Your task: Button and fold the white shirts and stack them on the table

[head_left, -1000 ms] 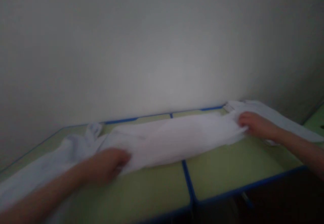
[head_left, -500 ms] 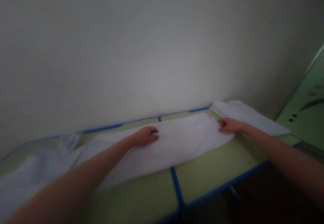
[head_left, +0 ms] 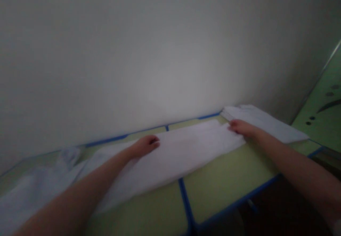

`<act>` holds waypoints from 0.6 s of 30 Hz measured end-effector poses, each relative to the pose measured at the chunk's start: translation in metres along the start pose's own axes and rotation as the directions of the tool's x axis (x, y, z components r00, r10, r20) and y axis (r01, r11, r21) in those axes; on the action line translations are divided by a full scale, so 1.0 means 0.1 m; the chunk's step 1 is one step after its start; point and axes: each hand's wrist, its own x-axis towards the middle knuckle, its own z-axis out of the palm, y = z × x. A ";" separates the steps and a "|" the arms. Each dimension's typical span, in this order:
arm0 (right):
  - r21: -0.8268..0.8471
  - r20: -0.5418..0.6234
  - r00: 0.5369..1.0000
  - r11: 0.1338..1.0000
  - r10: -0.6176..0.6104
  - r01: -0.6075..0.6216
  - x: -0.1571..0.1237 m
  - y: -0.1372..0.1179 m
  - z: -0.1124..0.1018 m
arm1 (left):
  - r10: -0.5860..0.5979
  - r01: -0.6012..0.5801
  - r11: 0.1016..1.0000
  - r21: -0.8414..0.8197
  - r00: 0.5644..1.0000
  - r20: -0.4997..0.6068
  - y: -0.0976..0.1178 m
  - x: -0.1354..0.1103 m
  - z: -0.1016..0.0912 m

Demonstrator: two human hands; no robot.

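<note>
Our right hand [head_left: 243, 128] had just pinched the white cloth [head_left: 183, 154]'s right end, so we had that edge; left hand [head_left: 143, 146] grip unclear.

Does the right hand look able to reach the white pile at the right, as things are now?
Probably yes: the right hand is near the white pile and no obstacle shows between them, though it seems to be pinching the white cloth.
</note>
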 end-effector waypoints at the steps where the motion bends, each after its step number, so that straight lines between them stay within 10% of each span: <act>1: -0.045 0.016 0.999 0.998 0.037 -0.036 0.00 0.05 0.04 | 0.015 -0.015 1.000 0.026 1.000 0.006 -0.02 -0.01 0.02; 7: -0.164 0.049 0.996 0.984 0.078 -0.069 0.03 -0.13 -0.08 | 0.060 -0.063 0.985 0.162 0.998 0.024 0.11 0.13 -0.09; 12: -0.170 -0.047 0.997 0.984 -0.053 0.044 0.07 -0.72 -0.14 | 0.132 -0.139 0.973 -0.183 0.990 -0.052 0.88 0.50 -0.01; 18: -0.087 -0.164 0.944 0.957 -0.287 0.276 -0.13 -1.25 0.60 | 0.031 0.117 0.379 -0.918 0.990 0.139 1.68 0.80 0.51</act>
